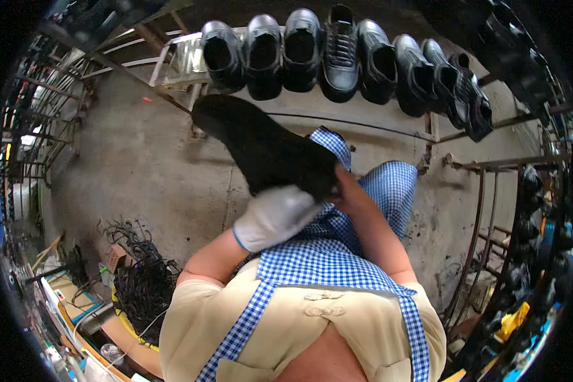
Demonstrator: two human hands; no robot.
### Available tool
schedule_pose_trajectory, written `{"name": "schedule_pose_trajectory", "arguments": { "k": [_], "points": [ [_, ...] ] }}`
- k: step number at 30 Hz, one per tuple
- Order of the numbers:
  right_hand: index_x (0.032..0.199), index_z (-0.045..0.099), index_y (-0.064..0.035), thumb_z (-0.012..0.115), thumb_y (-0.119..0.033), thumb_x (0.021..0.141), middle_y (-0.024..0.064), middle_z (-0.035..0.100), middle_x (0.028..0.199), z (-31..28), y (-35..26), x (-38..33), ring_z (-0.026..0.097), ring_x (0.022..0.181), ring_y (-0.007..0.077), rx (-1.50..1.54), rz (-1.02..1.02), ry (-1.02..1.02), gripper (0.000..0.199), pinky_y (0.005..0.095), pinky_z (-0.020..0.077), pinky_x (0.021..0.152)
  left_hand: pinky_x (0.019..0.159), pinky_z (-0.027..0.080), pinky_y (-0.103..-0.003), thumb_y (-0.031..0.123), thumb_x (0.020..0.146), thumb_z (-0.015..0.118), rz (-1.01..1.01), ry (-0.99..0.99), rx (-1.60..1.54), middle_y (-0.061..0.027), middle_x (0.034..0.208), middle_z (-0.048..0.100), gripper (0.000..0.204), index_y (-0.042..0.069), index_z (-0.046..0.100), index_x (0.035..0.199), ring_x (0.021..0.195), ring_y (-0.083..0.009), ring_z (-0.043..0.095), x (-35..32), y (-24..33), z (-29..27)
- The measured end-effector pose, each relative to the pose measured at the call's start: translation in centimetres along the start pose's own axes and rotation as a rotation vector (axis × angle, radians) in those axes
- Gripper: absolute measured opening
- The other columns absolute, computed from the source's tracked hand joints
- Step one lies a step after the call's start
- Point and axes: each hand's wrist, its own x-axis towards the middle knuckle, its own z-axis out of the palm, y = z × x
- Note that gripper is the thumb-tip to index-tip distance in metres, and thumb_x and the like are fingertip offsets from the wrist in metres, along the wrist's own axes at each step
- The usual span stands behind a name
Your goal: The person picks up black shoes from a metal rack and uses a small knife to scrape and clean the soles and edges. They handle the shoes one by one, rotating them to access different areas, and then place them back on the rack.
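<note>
Boot [261, 140]: black, held up in the air ahead of the lap, and I have it plainly in my head view.
Long axis: slanting; toe toward the left corner of the pale rack [177, 60], heel end down by the right hand [349, 191], so from that grip the body lies up and to the left.
Right grip: bare, closed on the heel end, some fingers hidden from me.
Left hand [277, 216]: white-gloved, blurred, right up against the boot's lower edge; whether its fingers are closed, I cannot tell.
Nearer hand: left for the middle, right for the heel, neither at the toe.
Rack row: black shoes [301, 77] side by side along the top edge, a laced shoe [340, 60] mid-row.
Floor: grey concrete [140, 159], under it all.
Room: I see tangled black strips [143, 286] low left, a metal frame [516, 162] to the right, a yellow cloth [512, 321] low beyond.
</note>
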Motion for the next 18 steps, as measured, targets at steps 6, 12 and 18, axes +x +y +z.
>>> {"name": "schedule_pose_trajectory", "arguments": {
  "k": [6, 12, 18],
  "points": [
    [0.139, 0.047, -0.0066, 0.062, -0.045, 0.087, 0.0148, 0.052, 0.139, -3.1, 1.1, -5.9, 0.056, 0.122, 0.0301, 0.462, -0.296, -0.198, 0.067, 0.0460, 0.0482, 0.102, 0.068, 0.055, -0.039, 0.018, 0.086, 0.070, 0.416, 0.138, -0.490, -0.0129, 0.089, 0.066, 0.018, 0.005, 0.064, 0.097, 0.081, -0.0292, 0.067, 0.3, 2.9, -0.7],
    [0.135, 0.052, -0.0097, 0.064, -0.045, 0.087, 0.0148, 0.054, 0.136, -5.1, 0.9, -7.1, 0.061, 0.111, 0.0340, 0.781, -0.309, -0.182, 0.061, 0.0454, 0.0521, 0.094, 0.113, 0.032, -0.042, 0.011, 0.076, 0.081, -0.087, 0.795, -0.857, -0.0173, 0.146, 0.039, 0.088, 0.002, 0.027, 0.145, 0.135, -0.0306, 0.041, 1.1, -1.3, 0.7],
    [0.136, 0.051, -0.0088, 0.060, -0.044, 0.089, 0.0152, 0.055, 0.136, -5.3, 1.8, -8.8, 0.060, 0.111, 0.0329, 0.730, -0.202, 0.034, 0.060, 0.0451, 0.0519, 0.094, 0.111, 0.037, -0.041, 0.009, 0.071, 0.084, -0.193, 0.645, -1.112, -0.0177, 0.144, 0.038, 0.101, 0.003, 0.020, 0.149, 0.133, -0.0272, 0.042, 4.4, 0.5, 2.3]
  ]
}}
